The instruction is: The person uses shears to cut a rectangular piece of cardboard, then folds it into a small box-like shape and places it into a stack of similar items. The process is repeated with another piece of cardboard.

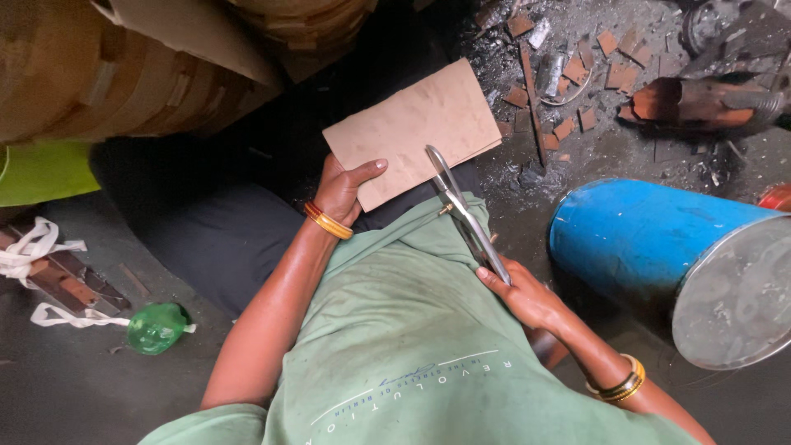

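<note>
Dark, scrap-strewn workshop floor (577, 156), blue drum (651, 235) at right. Left hand (346, 189) pinches tan sheet (416, 128) over lap; right hand (527, 297) clamped on shears (465, 214), blades biting near edge. Cut underway; steady feed likely needed.

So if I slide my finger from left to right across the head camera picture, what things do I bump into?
White cloth strips → green plastic bottle → left hand → tan sheet → scissors → right hand → blue drum.

Stacked brown cardboard packaging (124, 74) fills the upper left; a blue drum (651, 239) with a metal end lies at right.
</note>
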